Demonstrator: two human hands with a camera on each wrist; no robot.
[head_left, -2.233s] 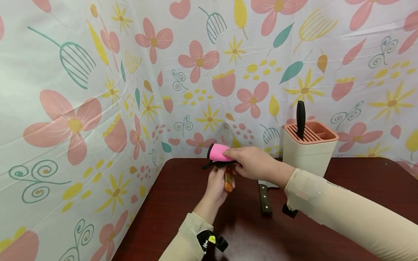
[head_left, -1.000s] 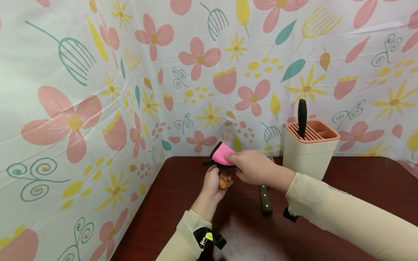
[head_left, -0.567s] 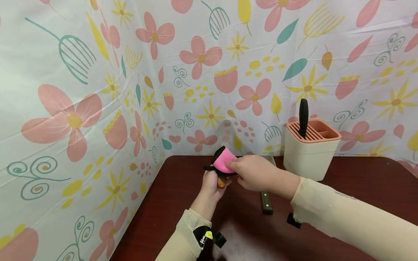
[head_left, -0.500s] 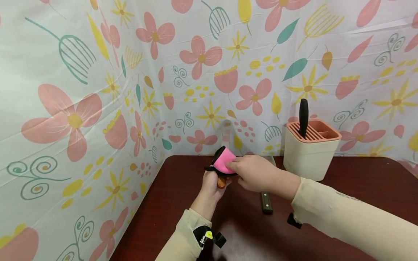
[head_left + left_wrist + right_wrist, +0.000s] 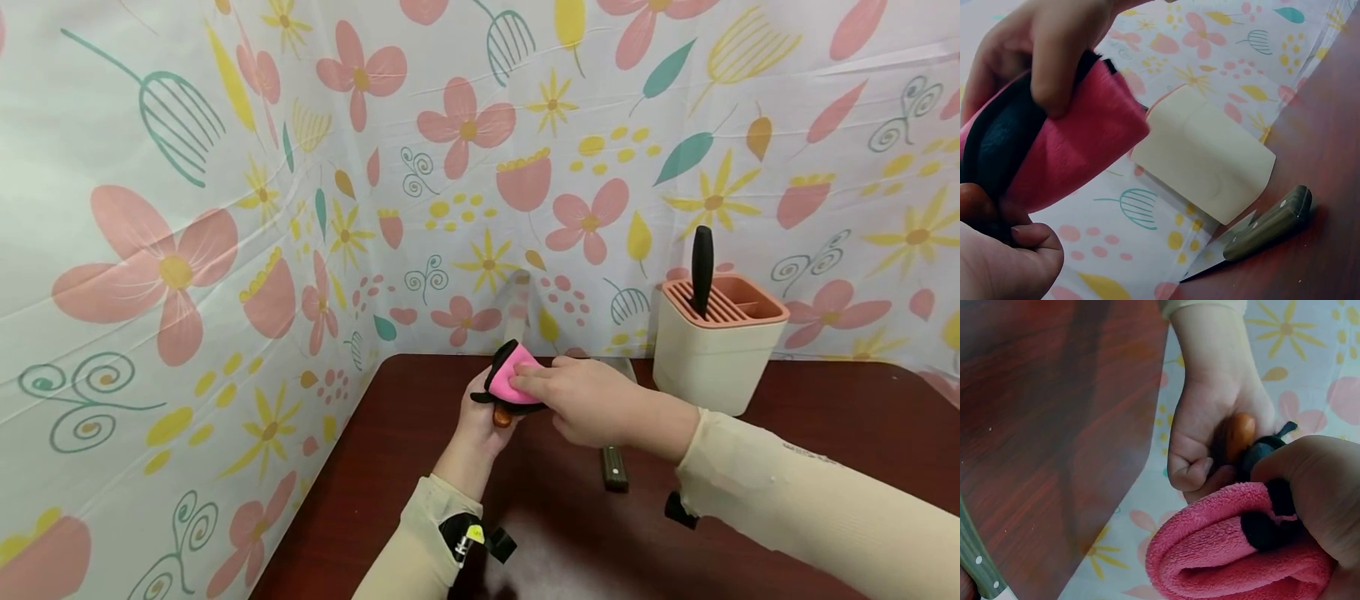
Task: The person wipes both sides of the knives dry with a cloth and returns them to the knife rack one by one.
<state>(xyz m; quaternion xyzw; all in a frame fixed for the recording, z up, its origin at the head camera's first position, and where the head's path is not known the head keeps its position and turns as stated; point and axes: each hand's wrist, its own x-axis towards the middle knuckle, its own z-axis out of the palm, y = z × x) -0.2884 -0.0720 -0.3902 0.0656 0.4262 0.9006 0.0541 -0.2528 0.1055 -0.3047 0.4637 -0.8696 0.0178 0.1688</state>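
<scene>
Knife (image 5: 502, 416) I monitor points forward from the gripping left hand (image 5: 476, 422), its middle behind pink cloth (image 5: 504, 387) the right hand (image 5: 588, 403) pinches

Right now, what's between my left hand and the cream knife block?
In the head view, the pink cloth, then your right hand, and, partly hidden by that hand, a riveted-handle knife on the table.
</scene>
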